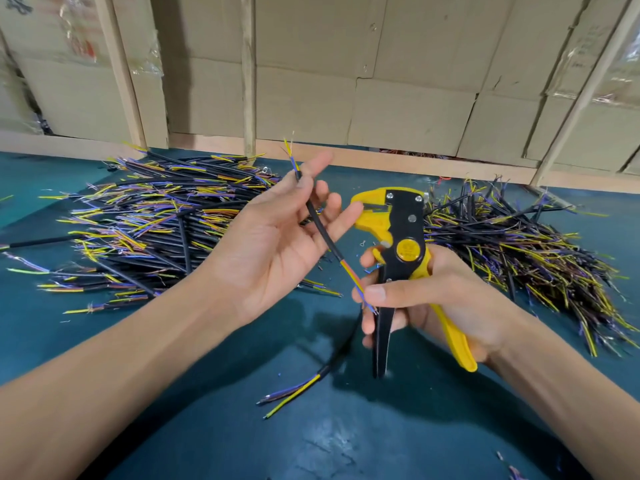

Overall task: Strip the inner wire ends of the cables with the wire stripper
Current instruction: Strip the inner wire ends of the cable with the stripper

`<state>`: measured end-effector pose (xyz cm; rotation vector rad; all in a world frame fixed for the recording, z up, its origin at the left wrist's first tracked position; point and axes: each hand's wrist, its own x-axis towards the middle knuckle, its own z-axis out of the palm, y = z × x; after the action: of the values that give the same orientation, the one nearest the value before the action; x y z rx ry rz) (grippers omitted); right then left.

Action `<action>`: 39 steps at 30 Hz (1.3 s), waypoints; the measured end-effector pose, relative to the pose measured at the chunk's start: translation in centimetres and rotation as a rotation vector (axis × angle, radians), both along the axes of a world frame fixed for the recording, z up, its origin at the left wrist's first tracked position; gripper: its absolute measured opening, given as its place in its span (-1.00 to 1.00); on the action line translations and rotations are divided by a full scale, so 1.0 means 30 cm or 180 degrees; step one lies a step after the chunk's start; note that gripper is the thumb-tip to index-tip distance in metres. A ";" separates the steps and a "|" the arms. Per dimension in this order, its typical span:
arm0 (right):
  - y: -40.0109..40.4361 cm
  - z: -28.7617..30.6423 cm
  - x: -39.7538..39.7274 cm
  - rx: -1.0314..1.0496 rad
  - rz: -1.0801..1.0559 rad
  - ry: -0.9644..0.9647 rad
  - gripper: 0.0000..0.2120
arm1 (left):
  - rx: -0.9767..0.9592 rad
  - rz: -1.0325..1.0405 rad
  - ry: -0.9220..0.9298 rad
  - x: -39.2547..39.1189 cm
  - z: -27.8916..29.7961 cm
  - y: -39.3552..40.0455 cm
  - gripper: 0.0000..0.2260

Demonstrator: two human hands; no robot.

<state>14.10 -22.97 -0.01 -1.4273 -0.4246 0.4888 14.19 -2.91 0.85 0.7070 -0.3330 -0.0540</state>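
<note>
Cardboard sheets braced by pale wooden battens wall off the back of a teal tabletop, where two heaps of short black cables lie: a broad left heap and a right heap, both bristling with yellow, blue and purple inner wires. Raised between them, the left hand is turned palm up with its fingers mostly straight, and a single black cable lies slanting across those fingers; its grip is loose, and whether the thumb presses the cable cannot be told from this angle. That cable's upper end fans out yellow and blue wires above the fingertips, while its lower end (orange, yellow and blue strands) runs down to the right hand, whose thumb lies over the strands just beside the tool. The right hand's grip is wrapped round the wire stripper, a yellow and black tool held upright with its yellow head pointing left, just past the left fingertips; one black handle hangs down below the fingers and the yellow handle runs along the palm. On the tabletop beneath the hands lies another loose cable, its purple and yellow wires spread toward the lower left. Small wire scraps dot the near right corner.
</note>
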 end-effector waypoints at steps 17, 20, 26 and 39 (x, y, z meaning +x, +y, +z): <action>-0.018 -0.008 0.052 0.0436 -0.0844 -0.0207 -0.68 | 0.1995 0.0230 -0.0202 -0.019 -0.064 -0.012 -0.73; -0.023 -0.010 0.062 0.0544 -0.1042 -0.0192 -0.66 | 0.2064 0.0197 -0.0105 -0.015 -0.059 -0.005 -0.73; -0.023 -0.022 0.069 0.0579 -0.1078 -0.0296 -0.65 | 0.2038 0.0165 -0.0020 -0.013 -0.055 -0.004 -0.75; -0.014 -0.028 0.028 0.0414 -0.0179 -0.0234 -0.87 | 0.0800 0.0254 0.0315 0.012 -0.022 0.028 -0.86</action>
<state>14.95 -23.38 -0.84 -1.3307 -0.4657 0.3577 14.56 -2.06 0.20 0.9625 -0.2044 -0.0553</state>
